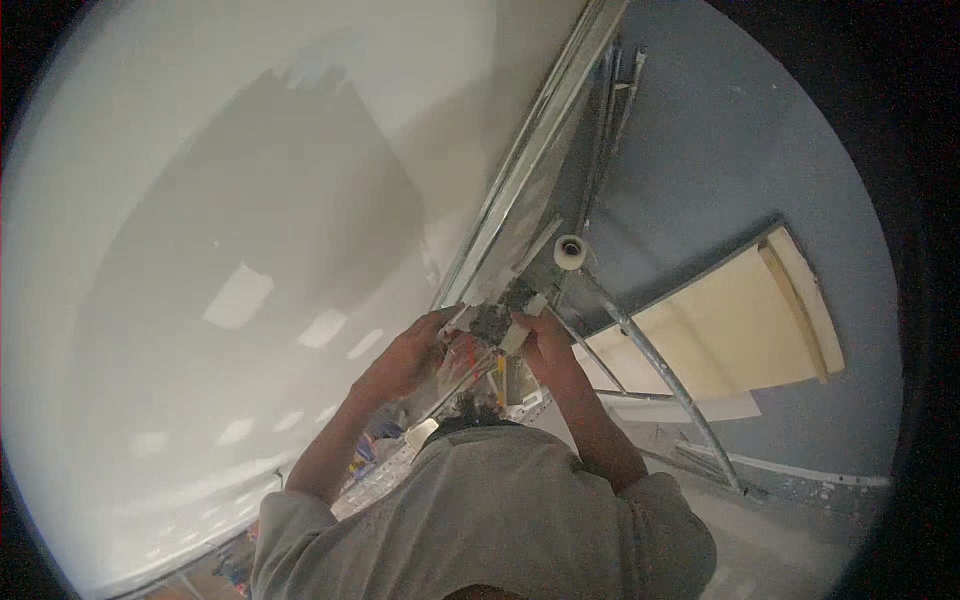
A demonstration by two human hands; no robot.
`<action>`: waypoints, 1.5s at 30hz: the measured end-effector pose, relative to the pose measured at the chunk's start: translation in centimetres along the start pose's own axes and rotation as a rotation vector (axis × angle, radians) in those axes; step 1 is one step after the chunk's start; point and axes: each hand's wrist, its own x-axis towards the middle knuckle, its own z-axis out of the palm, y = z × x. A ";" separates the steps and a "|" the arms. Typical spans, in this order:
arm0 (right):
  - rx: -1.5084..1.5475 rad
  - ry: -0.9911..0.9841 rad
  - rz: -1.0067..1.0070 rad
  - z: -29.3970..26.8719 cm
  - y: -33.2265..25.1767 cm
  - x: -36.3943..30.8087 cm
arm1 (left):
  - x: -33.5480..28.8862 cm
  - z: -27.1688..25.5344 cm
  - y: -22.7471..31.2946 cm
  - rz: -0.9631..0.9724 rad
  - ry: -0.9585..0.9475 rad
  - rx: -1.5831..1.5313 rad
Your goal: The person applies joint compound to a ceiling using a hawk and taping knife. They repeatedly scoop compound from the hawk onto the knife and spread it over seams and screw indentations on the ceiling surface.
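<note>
Both my hands are raised in front of my grey shirt, close together beside the white wall. My left hand (pixel 408 355) has its fingers curled round the edge of a thin, pale flat piece (pixel 457 318). My right hand (pixel 547 343) pinches a pale, straight-edged block-like piece (pixel 524 328). Between the hands sits a dark grey, rough mass (pixel 490 325), touching or just behind both pieces. The kind of these things is too blurred to make out. Fingertips on both sides are partly hidden.
A large white wall (pixel 380 200) with bright patches fills the left. To the right, metal tubing (pixel 650 355) topped by a white round end (pixel 570 252) stands near my right arm. Beyond lie a cream panel (pixel 720 320) and a blue-grey surface (pixel 740 150). Below are mixed coloured items (pixel 375 445).
</note>
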 end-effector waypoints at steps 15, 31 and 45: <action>-0.130 0.181 -0.238 3.7 1.8 -2.9 | 0.1 0.5 -3.9 0.119 -0.031 0.007; -1.954 -0.634 -0.736 8.6 -0.7 -7.8 | -2.1 1.2 -8.6 -0.268 -0.433 -1.441; -2.110 -0.741 -0.799 5.5 -1.2 -6.0 | -2.6 1.4 -8.6 -0.176 -0.383 -1.252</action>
